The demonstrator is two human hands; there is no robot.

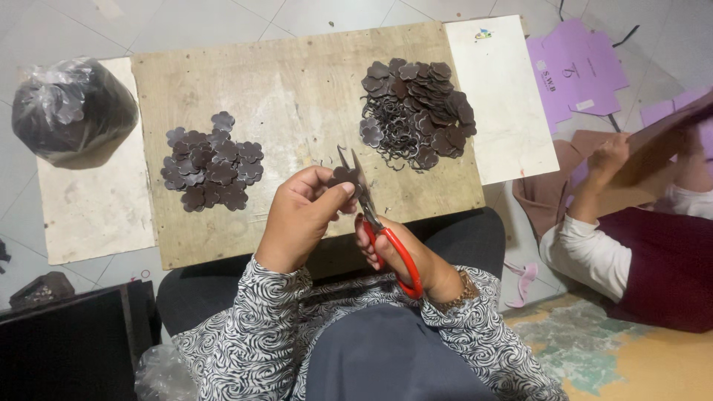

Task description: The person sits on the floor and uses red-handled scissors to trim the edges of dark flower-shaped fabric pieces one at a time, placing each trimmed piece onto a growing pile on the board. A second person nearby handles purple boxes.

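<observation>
My left hand (pixel 301 215) pinches a small dark brown flower-shaped cutout (pixel 343 177) between thumb and fingers, over the near edge of a wooden board (pixel 297 82). My right hand (pixel 412 260) grips red-handled scissors (pixel 394 249); their blades point up and away and close around the cutout. On the board's left lies a loose pile of trimmed flower cutouts (pixel 212 163). At the board's right sits a bigger heap of flower cutouts (pixel 416 111) mixed with thin curly offcuts.
A clear plastic bag of dark pieces (pixel 70 111) rests at the far left on a pale panel (pixel 89 208). A white panel (pixel 505 96) lies to the right. Another person's hand (pixel 609 156) holds brown sheet material beside purple card sheets (pixel 575 70).
</observation>
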